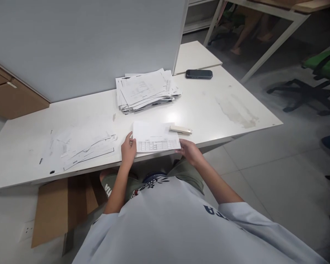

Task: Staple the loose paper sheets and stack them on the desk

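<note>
A printed paper (155, 132), with a table of lines along its lower part, lies at the front edge of the white desk. My left hand (128, 149) is closed on its left edge, the thumb beside the sheet. At the lower right corner my right hand (190, 150) pinches the same paper. An off-white stapler (180, 129) rests just above my right hand, its left end over the paper's upper right part. Whether the paper is one sheet or several, I cannot tell.
Behind the paper sits an untidy stack of printed sheets (144, 90) against the grey partition (85, 40). A black phone (198, 74) lies at the back right. Paper strips (89, 150) are spread on the left. Below stands a cardboard box (52, 212); a green chair (323, 66) is at right.
</note>
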`<state>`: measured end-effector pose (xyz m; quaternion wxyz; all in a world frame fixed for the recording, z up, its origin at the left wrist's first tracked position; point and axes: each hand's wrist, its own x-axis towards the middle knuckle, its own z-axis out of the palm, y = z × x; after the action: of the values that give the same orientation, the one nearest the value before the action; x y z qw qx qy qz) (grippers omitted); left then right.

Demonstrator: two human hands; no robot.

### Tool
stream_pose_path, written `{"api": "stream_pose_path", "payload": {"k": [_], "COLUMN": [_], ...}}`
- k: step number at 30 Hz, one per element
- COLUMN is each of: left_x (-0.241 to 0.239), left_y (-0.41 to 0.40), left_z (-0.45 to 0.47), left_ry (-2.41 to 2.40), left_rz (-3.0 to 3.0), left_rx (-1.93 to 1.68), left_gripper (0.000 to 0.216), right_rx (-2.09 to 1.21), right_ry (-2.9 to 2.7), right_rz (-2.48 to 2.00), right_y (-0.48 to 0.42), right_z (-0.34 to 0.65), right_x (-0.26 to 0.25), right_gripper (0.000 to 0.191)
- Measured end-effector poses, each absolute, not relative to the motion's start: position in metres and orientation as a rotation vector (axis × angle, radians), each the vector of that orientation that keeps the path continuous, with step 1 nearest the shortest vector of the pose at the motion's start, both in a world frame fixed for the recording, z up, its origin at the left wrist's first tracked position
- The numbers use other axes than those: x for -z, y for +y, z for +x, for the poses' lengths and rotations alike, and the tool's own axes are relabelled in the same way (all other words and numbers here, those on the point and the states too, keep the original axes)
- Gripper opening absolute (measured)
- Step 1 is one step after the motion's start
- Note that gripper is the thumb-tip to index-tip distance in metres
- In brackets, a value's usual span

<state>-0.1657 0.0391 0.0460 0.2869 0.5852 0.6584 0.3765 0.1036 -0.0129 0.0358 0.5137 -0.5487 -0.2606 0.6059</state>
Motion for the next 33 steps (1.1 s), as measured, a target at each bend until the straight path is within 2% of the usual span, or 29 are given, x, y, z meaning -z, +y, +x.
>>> {"api": "stream_pose_path", "payload": {"k": [5,7,11,17,21,25,33], "left_x": [-0.045,-0.045,-0.042,-0.039,-0.039,-0.04,-0.039], "left_y": [0.046,0.049,0.048,0.033,0.03,0.03,0.03], "left_z": [-0.169,-0.171,-0.172,-0.166,-0.164,-0.165,-0.166], "left_ry": [1.733,1.719,1.694,1.829,1.866,1.841,1.824], "left_rz": [1.432,1.417,1.418,1.535,1.541,1.515,1.54], "left_rx": [-1.027,-1.025,-1.057,-1.139,-1.129,-1.123,-1.106], "left_gripper": [0.04,0.039,0.039,0.039,0.043,0.046,0.044], "right_rx": [-0.746,-0.575,-0.52,-0.456,-0.31,-0.184,-0.172], "right_ry": [-0.921,-1.166,-1.516,-1.731,-1.742,-1.756,-1.753], "right_rz": [-1.455,-1.438,-1.427,-1.304,-1.29,-1.324,-1.343], "right_y": [-0.011,0.0,0.028,0.056,0.061,0.06,0.059], "right_z": [0.115,0.114,0.108,0.104,0.101,0.097,0.093], "right_x": [-0.037,-0.036,-0.025,-0.02,-0.025,-0.025,-0.026], "right_gripper": [0.035,0.037,0.03,0.025,0.017,0.018,0.016]}}
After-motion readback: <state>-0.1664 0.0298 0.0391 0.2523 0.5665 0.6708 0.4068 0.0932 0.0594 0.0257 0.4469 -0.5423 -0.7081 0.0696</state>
